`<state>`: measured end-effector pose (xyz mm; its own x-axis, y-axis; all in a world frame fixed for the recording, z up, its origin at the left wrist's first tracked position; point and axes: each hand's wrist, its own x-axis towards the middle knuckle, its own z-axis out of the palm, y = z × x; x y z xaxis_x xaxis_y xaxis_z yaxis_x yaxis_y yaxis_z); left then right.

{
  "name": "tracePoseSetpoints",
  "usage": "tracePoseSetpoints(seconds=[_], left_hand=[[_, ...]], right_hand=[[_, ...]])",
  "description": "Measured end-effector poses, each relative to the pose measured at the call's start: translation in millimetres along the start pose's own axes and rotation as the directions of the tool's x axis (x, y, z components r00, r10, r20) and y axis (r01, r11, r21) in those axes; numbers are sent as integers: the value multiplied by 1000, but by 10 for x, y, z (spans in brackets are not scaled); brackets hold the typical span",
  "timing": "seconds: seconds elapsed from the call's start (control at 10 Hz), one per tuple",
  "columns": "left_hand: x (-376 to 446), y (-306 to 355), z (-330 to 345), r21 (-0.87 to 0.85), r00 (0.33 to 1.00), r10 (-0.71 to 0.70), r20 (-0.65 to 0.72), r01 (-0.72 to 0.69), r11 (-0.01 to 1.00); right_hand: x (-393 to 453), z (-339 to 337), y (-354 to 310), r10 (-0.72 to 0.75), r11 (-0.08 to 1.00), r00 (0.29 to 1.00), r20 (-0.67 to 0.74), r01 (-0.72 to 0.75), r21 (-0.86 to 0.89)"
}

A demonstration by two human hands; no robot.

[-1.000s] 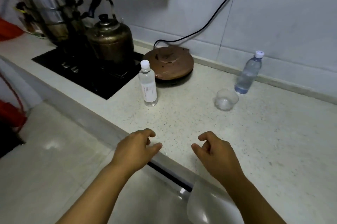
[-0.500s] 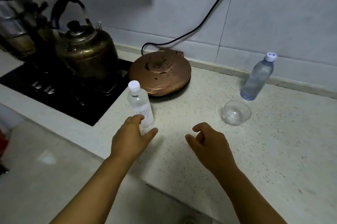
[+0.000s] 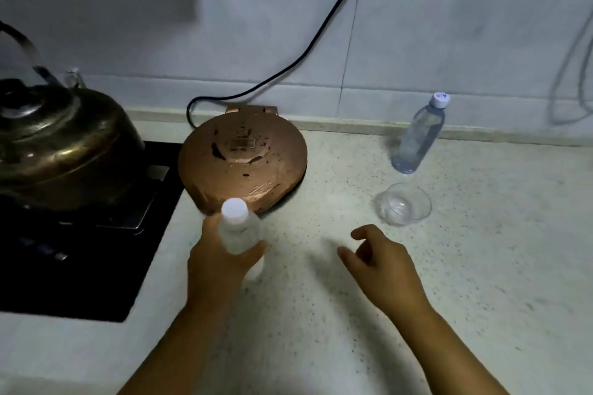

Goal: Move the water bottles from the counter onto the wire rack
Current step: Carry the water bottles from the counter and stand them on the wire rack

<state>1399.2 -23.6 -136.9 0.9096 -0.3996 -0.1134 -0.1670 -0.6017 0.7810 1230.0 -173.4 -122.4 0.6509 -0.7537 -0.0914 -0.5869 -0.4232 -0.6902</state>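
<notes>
left hand (image 3: 218,261) wrapped around the small clear plastic water bottle with a white cap (image 3: 240,232), thumb across the front of the body, fingers behind it. bottle upright; its base shows pale just below the thumb, but whether it touches the speckled white stone counter (image 3: 465,266) or sits just clear of it cannot be told. bottle is blurred.

right hand (image 3: 382,261) holds nothing. fingers loosely curled, index bent forward, palm down, low over the counter, to the right of the held bottle and apart from it.

just behind the held bottle: round copper-coloured electric griddle with a closed lid (image 3: 242,161), flat on the counter, black power cord (image 3: 288,67) running from its back up the pale wall.

right of the griddle, near the right hand: small clear glass bowl (image 3: 406,204), upright.

behind the bowl, close to the wall: second clear plastic water bottle with a white cap (image 3: 418,137), standing on the counter, well apart from both hands.

far left: tarnished brass-coloured metal kettle with a dark handle (image 3: 61,144), sitting on the black stovetop (image 3: 80,250) set into the counter.
</notes>
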Motion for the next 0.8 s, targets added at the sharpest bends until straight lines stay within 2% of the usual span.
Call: tracePoseSetpoints(seconds=[0.1,0.2,0.3,0.4,0.5,0.6,0.8], left_hand=[[172,57,54,12,991,51,122,-53,999],[190,290,169,-109,958,183,223,-162,981],[263,537,343,-136,906,337,257,-311,941],[322,932,592,-150,855,401,329,-372,916],[450,1230,847,-153,833,409,373,-379,912],[651,1520,1107,-143,795,376,476,-352,925],[952,1796,1409,-136,830,360,426,-335,932]], right_hand=[[36,-110,4,80,997,993,-91,-80,1],[52,-260,48,137,990,977,-163,-140,-8],[116,-426,115,168,984,961,-222,-177,-21],[288,-634,231,206,976,940,-273,-217,-12],[565,-840,387,241,968,923,-300,-249,11],[946,-1013,551,243,967,913,-329,-254,11],[1799,-1192,769,237,971,920,-313,-231,57]])
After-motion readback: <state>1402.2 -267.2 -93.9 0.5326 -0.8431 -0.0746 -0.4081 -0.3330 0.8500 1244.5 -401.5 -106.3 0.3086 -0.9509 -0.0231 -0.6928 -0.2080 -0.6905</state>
